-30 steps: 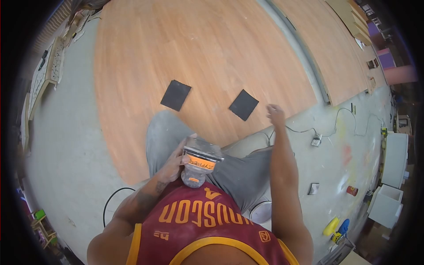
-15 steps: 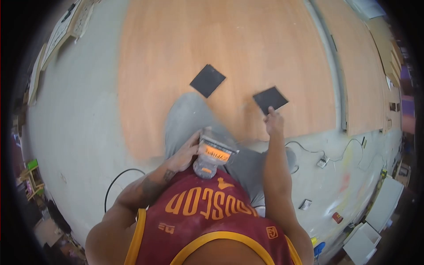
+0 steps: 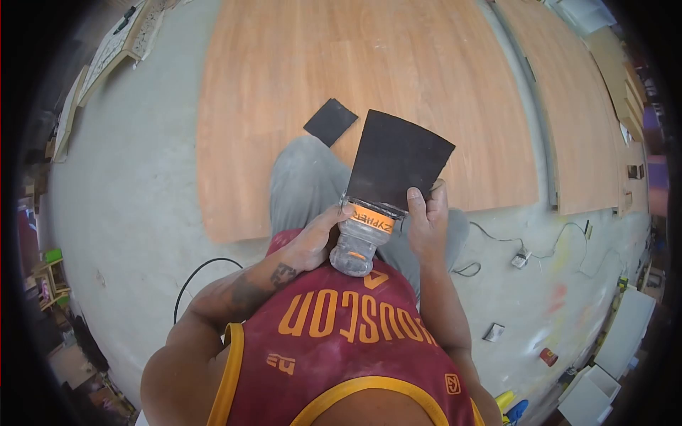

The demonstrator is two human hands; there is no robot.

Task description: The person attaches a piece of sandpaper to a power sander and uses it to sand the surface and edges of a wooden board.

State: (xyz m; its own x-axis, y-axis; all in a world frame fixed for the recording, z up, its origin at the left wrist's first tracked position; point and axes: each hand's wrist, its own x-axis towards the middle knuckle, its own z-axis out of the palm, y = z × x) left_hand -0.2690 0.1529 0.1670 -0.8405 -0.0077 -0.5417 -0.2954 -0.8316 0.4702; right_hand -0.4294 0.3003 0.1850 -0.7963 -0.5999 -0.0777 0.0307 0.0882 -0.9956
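Note:
My left hand (image 3: 318, 238) is closed around a dusty grey sheet sander (image 3: 356, 245) with an orange label, held against my front above my lap. In my right hand (image 3: 428, 216) is a black sheet of sandpaper (image 3: 398, 153), pinched at its near right corner with the thumb on top. The near edge of the sheet lies along the sander's front end, overlapping its pad in this view. Beyond my raised left knee, a small stack of black sandpaper sheets (image 3: 331, 122) rests on the wooden panel (image 3: 270, 85).
A second wooden panel (image 3: 568, 121) lies to the right. A cable with a plug box (image 3: 521, 258) runs over the grey floor (image 3: 135, 192), and a black cord (image 3: 186, 287) curves at my left. A small red item (image 3: 548, 356) sits on the floor at right.
My right hand has lifted the right-hand sandpaper sheet off the panel and brought it in to the sander. The sander has shifted slightly right and turned its label up.

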